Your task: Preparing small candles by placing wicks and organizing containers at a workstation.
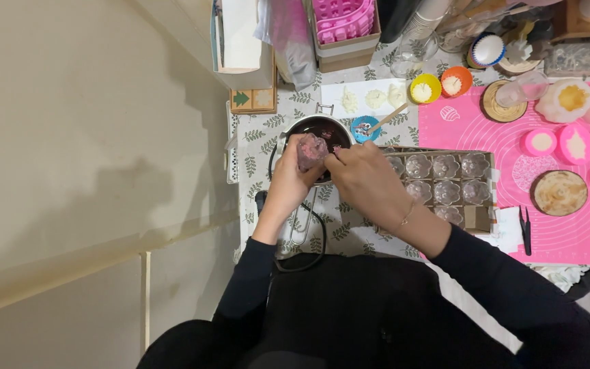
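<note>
Over the small metal pot [322, 130] of dark liquid, I see my left hand [293, 179] gripping a clear, lumpy pink-filled mould [311, 150]; my right hand [363, 179] pinches its edge. Rightwards, a cardboard tray [489, 179] holds glossy flower-shaped cups [445, 166].

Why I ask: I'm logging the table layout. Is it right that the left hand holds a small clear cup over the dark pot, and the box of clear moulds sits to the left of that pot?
Not quite. The head view shows the box of clear moulds to the right of the dark pot, not the left. The rest holds: the left hand holds the small clear cup over the pot.
</note>
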